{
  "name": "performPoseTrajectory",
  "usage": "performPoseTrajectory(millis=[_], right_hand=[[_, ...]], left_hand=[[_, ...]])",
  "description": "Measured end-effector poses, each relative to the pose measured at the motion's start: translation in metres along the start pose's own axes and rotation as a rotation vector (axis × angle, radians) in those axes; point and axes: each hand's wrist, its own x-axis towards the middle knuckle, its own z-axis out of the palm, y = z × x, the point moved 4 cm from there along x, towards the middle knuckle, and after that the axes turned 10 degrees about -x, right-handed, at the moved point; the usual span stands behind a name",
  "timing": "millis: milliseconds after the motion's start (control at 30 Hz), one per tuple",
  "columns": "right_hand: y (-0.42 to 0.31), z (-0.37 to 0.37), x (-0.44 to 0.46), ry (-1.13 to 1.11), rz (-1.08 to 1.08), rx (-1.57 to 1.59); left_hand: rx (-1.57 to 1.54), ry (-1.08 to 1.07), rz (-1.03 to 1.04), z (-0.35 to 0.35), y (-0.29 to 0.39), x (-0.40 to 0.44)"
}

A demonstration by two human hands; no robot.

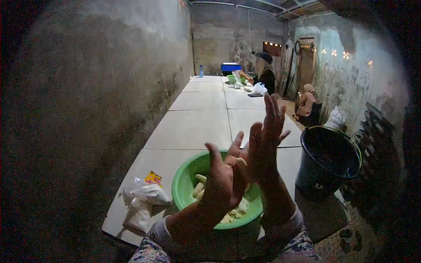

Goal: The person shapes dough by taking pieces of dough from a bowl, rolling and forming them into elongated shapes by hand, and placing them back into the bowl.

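Both of my hands are raised above a green basin [182,179]. Pale chunks [237,212] of food, perhaps peeled banana or cassava, lie in the basin. My left hand [226,177] has its thumb up and its fingers stretched toward the right one. Close beside it, my right hand [265,144] is upright with its fingers extended and spread. The hands overlap in the view, and I cannot tell whether they touch. A small pale spot shows near the left fingers, too unclear to name. I see no held object in either hand.
Clear plastic bags [142,204] of white powder and a yellow-red packet [153,178] lie left of the basin. A black bucket [322,175] stands at the right. Farther down the white-topped table [199,125], a person in a dark cap [264,58] works; another person [307,103] sits low.
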Motion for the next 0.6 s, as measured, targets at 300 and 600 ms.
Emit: performPoseTrajectory(millis=[300, 600], right_hand=[[-0.003, -0.039, 0.016, -0.550, -0.167, 0.254], [0.000, -0.025, -0.003, -0.886, -0.574, 0.028]], left_hand=[[-0.328, 0.400, -0.171, -0.012, 0.003, 0.008], [-0.227, 0.277, -0.249, -0.036, 0.009, 0.012]])
